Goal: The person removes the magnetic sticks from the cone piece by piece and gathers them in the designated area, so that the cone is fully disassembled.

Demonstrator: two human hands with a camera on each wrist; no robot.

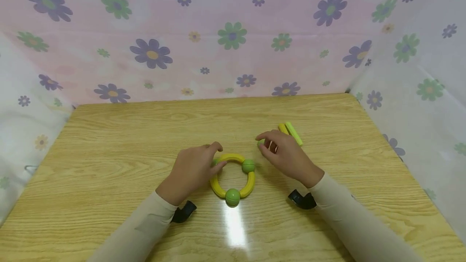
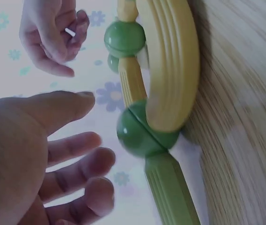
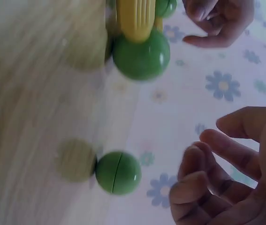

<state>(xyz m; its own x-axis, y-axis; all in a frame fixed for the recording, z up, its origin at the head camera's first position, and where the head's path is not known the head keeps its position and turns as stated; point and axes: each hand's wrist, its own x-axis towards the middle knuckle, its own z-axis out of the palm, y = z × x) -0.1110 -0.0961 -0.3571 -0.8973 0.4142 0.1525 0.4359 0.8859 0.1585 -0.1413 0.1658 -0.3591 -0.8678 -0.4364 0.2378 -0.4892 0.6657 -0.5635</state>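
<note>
1. Ring arcs (image 1: 251,183) are coloured yellow, patterned with ribs.
2. Ring balls (image 1: 232,197) and loose ball (image 3: 118,172) are coloured green.
3. One stick (image 1: 282,128) is coloured yellow, the adjacent stick (image 1: 294,133) lime.
4. Bench (image 1: 127,144) is wood-grained, tan.
5. Cloth (image 1: 204,15) is printed with purple, green, orange flowers on pink-white.
6. Sleeves (image 1: 145,225) are coloured cream.

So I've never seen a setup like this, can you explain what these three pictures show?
There's no machine here, just a person's left hand and right hand, both bare. The widest picture comes from a camera on the person's head. The other two come from cameras worn on the wrists, so the scene looks turned sideways. On the wooden table lies a ring of curved yellow pieces and green balls. A loose green ball sits near the right hand, and just behind that hand lie a yellow stick and a light green stick. Neither hand seems to hold anything; the left is beside the ring.
</note>
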